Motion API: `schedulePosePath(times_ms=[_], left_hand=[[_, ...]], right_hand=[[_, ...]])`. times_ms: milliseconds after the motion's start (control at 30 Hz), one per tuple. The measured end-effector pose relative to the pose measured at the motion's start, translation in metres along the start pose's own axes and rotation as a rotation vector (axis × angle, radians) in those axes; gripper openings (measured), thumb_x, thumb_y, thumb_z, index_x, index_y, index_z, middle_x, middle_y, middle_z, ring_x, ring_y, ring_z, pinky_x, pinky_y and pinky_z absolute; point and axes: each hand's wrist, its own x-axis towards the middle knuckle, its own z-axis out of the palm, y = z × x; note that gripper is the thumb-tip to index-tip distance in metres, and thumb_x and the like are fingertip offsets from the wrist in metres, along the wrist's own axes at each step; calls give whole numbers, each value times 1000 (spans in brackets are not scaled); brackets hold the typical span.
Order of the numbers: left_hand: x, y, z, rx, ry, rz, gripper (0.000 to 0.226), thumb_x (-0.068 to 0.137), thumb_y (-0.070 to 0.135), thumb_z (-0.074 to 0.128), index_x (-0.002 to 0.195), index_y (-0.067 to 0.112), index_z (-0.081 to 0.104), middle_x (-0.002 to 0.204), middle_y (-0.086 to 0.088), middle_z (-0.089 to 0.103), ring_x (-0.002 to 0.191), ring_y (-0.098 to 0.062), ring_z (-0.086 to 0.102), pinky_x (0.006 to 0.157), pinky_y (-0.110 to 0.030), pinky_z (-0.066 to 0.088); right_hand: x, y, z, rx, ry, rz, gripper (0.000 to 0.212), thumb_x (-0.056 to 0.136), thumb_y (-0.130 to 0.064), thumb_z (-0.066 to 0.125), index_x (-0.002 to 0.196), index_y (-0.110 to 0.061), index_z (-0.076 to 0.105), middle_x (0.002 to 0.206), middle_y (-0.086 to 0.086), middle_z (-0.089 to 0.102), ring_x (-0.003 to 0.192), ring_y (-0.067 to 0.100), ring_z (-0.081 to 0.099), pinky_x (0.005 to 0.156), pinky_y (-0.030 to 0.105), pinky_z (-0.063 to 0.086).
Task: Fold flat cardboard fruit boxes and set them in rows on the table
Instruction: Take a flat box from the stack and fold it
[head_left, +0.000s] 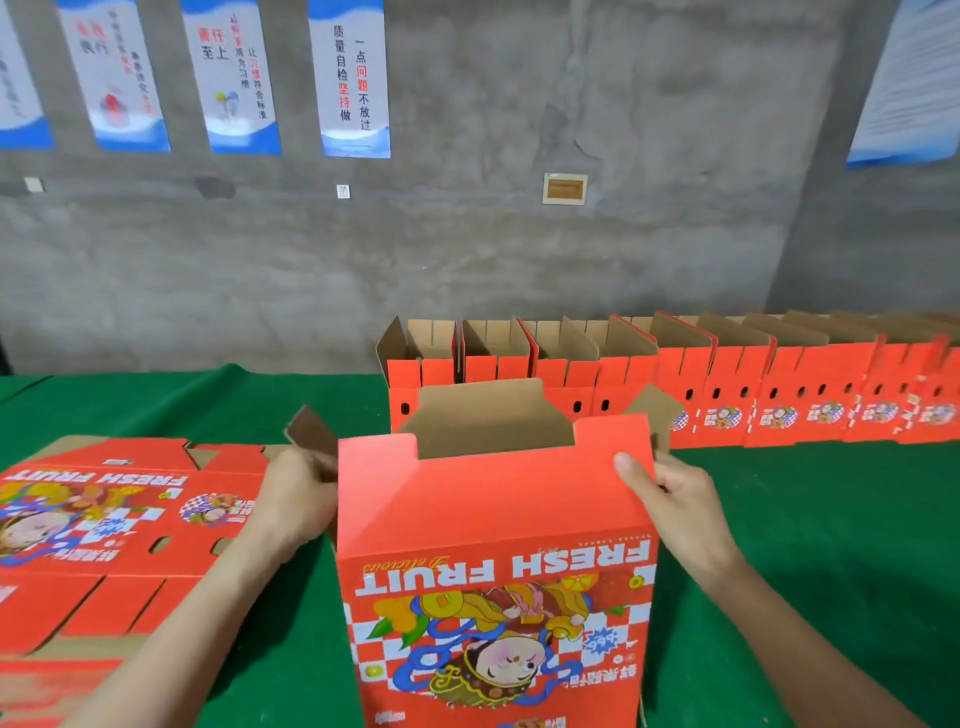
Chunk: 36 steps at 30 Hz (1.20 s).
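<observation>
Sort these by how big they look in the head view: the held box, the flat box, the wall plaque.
1. Held box, but it's nearest.
2. Flat box, cut off at the edge.
3. Wall plaque.

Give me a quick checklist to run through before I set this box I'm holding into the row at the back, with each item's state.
1. Grip: the left hand holds the box at its left edge and the right hand pinches its top right corner: ok.
2. Shape: the box stands opened, with its top open: ok.
3. Bottom locked: hidden from this view: cannot tell.
4. Space: bare table shows left of the row: ok.
5. Next blank: the flat stack lies at the left, apart from the row: ok.
</observation>
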Motion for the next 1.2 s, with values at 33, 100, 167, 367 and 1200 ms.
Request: schedulePosePath(times_ms=[33, 100, 167, 367, 1200], left_hand=[[-1, 0, 0, -15, 73, -6, 19, 76, -8, 60, 81, 2, 76, 86, -16, 73, 73, -19, 65, 57, -21, 41], [-3, -4, 3, -27, 162, -11, 30, 75, -7, 57, 92, 8, 77, 95, -13, 73, 88, -23, 67, 70, -27, 47], [-7, -6, 8, -69, 209, -47, 35, 75, -7, 55, 98, 8, 75, 98, -13, 73, 95, -26, 67, 79, -33, 50], [-13, 2, 20, -177, 162, -46, 22, 78, 13, 71, 99, 17, 72, 93, -3, 72, 84, -20, 66, 69, -25, 44], [-10, 7, 28, -102, -325, 500, 100, 81, 27, 73, 144, 55, 0, 141, 33, 35, 129, 17, 29, 102, 0, 20]], right_hand=[[1, 0, 1, 22, 13, 14, 59, 82, -48, 59, 66, 9, 62, 89, 17, 63, 82, 35, 62, 75, 48, 49], [2, 2, 6, 54, 45, 74, 49, 85, -33, 66, 62, 10, 63, 93, 12, 62, 87, 32, 62, 79, 47, 48], [4, 6, 15, 74, 59, 162, 43, 84, -25, 71, 65, 13, 64, 97, 6, 60, 91, 27, 62, 84, 48, 50], [9, 18, 24, 20, 61, 279, 30, 80, -16, 75, 59, 2, 64, 126, -3, 50, 110, 14, 53, 97, 47, 45], [63, -35, 30, -1016, -949, -101, 108, 78, -17, 64, 150, -31, -16, 153, -9, -32, 139, 11, -31, 111, 33, -16]])
